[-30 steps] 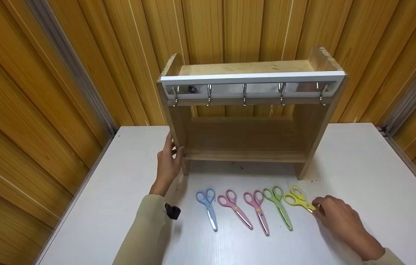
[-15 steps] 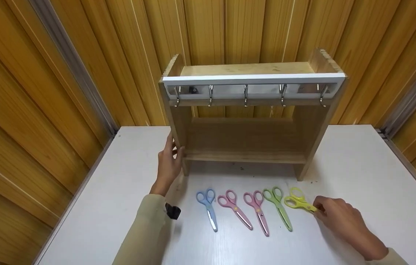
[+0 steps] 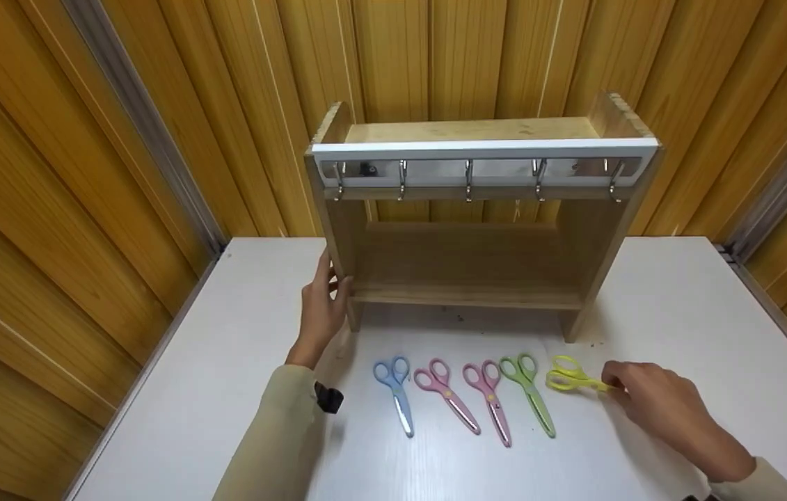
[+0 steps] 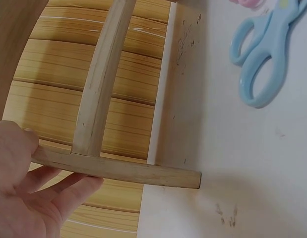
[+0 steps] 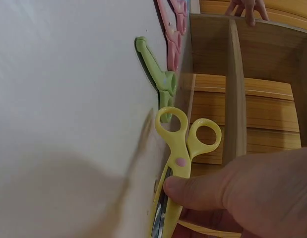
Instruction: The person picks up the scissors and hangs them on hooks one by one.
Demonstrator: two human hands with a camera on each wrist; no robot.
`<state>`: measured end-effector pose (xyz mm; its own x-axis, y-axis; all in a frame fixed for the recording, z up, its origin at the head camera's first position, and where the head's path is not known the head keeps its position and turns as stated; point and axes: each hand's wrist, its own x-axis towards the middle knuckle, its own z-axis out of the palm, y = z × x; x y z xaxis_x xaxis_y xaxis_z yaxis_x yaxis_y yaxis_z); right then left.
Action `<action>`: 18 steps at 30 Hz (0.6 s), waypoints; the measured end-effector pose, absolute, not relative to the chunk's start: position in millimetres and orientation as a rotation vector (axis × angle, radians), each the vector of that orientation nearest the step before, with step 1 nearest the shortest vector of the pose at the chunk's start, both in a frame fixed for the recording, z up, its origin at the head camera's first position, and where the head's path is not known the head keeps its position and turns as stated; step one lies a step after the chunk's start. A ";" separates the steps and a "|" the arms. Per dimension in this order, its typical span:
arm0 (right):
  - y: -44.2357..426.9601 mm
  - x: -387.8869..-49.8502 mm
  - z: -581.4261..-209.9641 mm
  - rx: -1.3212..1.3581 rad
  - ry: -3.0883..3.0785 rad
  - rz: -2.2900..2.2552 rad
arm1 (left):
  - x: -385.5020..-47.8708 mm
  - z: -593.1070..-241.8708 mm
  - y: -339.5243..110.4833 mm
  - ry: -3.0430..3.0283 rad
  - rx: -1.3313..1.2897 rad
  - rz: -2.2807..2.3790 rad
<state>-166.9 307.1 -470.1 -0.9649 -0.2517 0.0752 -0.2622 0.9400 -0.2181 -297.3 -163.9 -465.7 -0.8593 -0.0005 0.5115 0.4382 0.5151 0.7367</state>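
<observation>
Yellow scissors with a pale pink pivot disc (image 3: 577, 380): lying at the right end of the row, handle rings pointing left toward the green scissors and not touching them. Whether they are resting on the surface or hanging just above it, cannot tell.

Right grip (image 3: 671, 409): pinching the yellow scissors by the blade end, the thumb pressing just below the pivot in the right wrist view.

Next in the row, leftward, all lying on the white surface (image 3: 435, 481) with rings toward the rack: light green plastic scissors (image 3: 534, 398); two pairs of pink scissors with yellow pivots, the right-hand pair (image 3: 491, 397) standing close beside the green, the left-hand pair (image 3: 448, 394) slanting; light blue scissors (image 3: 399, 395).

Behind the row, a pale wooden two-tier rack (image 3: 466, 268) is standing upright, carrying a white front rail (image 3: 483, 147) with five silver metal hooks (image 3: 469, 188).

Left grip (image 3: 320, 313): grasping the rack's left side panel, thumb on one face, fingers on the other. Beige sleeves (image 3: 268, 435) are covering both forearms. Brown wood-grain wall panels (image 3: 463, 62) are enclosing the surface.
</observation>
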 end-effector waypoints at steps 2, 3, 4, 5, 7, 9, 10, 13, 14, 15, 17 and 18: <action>309.1 -167.5 -463.4 0.420 -3.023 0.334 | -298.2 -465.7 -163.8 -2.314 -0.355 -1.290; 309.8 -168.1 -459.5 0.425 -3.014 0.327 | -298.6 -465.5 -163.8 -2.317 -0.353 -1.284; 310.4 -168.8 -455.3 0.431 -3.009 0.326 | -298.6 -465.3 -163.8 -2.319 -0.352 -1.283; 310.7 -169.3 -451.0 0.432 -3.003 0.327 | -298.6 -465.2 -163.8 -2.321 -0.350 -1.283; 311.3 -170.1 -441.8 0.433 -2.990 0.333 | -297.9 -464.5 -163.8 -2.326 -0.343 -1.286; 311.9 -170.6 -432.2 0.430 -2.969 0.342 | -297.3 -464.1 -163.7 -2.331 -0.335 -1.293; 312.2 -170.6 -427.4 0.430 -2.953 0.347 | -297.2 -464.3 -163.7 -2.332 -0.332 -1.295; 314.1 -170.9 -413.8 0.440 -2.886 0.364 | -297.5 -464.8 -163.3 -2.340 -0.320 -1.299; 314.3 -170.8 -409.6 0.445 -2.857 0.368 | -297.8 -465.2 -163.2 -2.341 -0.319 -1.300; 314.9 -170.7 -405.7 0.454 -2.820 0.367 | -297.9 -465.4 -163.1 -2.342 -0.317 -1.301; 315.6 -170.7 -398.5 0.467 -2.749 0.369 | -297.7 -465.6 -162.6 -2.348 -0.312 -1.300; 315.9 -170.8 -395.0 0.472 -2.714 0.370 | -297.5 -465.5 -162.4 -2.350 -0.310 -1.300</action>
<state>-170.8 315.9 -395.0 -0.8795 -0.2734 0.3896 -0.3678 0.9100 -0.1915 -297.5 -162.4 -465.5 -0.8805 -0.0142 0.4737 0.3937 0.5346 0.7478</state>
